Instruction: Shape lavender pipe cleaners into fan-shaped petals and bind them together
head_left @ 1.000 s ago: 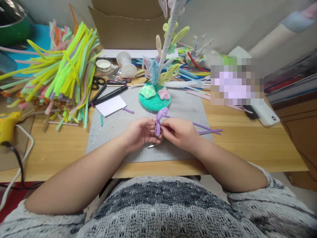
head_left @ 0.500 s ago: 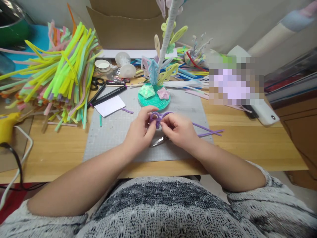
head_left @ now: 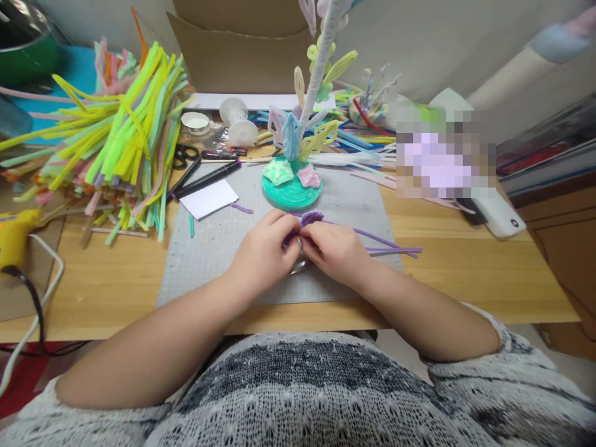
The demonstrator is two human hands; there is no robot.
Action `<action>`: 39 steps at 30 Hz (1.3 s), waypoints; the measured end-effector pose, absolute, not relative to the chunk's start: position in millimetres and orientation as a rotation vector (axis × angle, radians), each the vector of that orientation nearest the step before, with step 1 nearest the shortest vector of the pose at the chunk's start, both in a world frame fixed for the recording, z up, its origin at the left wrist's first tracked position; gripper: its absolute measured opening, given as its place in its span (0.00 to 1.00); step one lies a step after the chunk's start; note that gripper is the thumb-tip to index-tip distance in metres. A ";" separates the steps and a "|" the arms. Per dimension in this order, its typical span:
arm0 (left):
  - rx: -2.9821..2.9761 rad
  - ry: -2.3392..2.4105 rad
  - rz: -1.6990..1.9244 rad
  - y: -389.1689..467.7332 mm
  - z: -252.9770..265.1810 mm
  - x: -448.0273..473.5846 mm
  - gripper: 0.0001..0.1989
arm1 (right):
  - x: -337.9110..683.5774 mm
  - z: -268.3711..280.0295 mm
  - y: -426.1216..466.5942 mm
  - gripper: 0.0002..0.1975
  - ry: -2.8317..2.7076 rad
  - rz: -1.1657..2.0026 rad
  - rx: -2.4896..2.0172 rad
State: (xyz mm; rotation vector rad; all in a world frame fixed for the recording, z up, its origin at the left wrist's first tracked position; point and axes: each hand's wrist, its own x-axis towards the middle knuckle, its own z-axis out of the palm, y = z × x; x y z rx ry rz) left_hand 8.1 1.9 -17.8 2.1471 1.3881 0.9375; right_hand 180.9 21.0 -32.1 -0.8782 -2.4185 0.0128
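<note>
Both hands meet over the grey cutting mat (head_left: 209,273), closed around a bent purple pipe cleaner (head_left: 311,217). My left hand (head_left: 267,245) pinches it from the left, fingers curled, hiding much of it. From the other side my right hand (head_left: 338,248) grips it between thumb and fingers. A purple loop shows above the fingertips. Two loose purple pipe cleaners (head_left: 386,239) cross on the mat to the right, running behind my right hand. Under the hands lies a metal tool (head_left: 298,267), mostly covered. Just beyond stands a green round base (head_left: 291,195) with a white-wrapped stem (head_left: 319,62).
At left lies a big bundle of pipe cleaners (head_left: 125,124), with a yellow glue gun (head_left: 16,239) nearer. Black markers (head_left: 205,180), a white card (head_left: 209,198), black scissors (head_left: 184,155) and a spool (head_left: 239,121) lie behind the mat. A white device (head_left: 498,208) is at right.
My fingers have closed further over the purple pipe cleaner. The loops that showed between the hands are now mostly covered, and the left hand has turned inward.
</note>
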 end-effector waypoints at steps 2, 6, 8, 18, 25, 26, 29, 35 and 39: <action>2.189 1.404 0.905 2.9 -14.9 6.1 0.05 | 182.7 -31.0 23.0 0.11 -2.479 -0.093 -0.804; 2.186 1.359 0.820 4.7 -12.0 3.8 0.06 | 187.6 -24.7 27.2 0.13 -2.603 -0.178 -0.643; 2.062 1.358 0.772 4.1 -11.6 4.3 0.05 | 190.3 -22.6 28.7 0.13 -2.621 -0.171 -0.610; 1.884 1.414 0.771 3.9 -16.5 8.6 0.04 | 190.2 -26.3 30.0 0.14 -2.668 -0.156 -0.686; 1.793 1.456 0.778 5.4 -19.6 9.5 0.05 | 188.1 -26.9 30.4 0.12 -2.648 -0.136 -0.749; 1.789 1.461 0.775 5.3 -19.6 9.6 0.06 | 187.8 -25.8 30.0 0.12 -2.647 -0.140 -0.767; 1.776 1.465 0.773 5.2 -19.4 9.7 0.06 | 187.5 -22.6 28.5 0.12 -2.670 -0.159 -0.780; 1.718 1.480 0.718 5.3 -17.5 9.0 0.06 | 187.7 -24.9 28.8 0.12 -2.732 -0.168 -0.649; 1.688 1.447 0.723 5.3 -16.5 8.2 0.06 | 187.1 -19.3 29.0 0.12 -2.789 -0.263 -0.616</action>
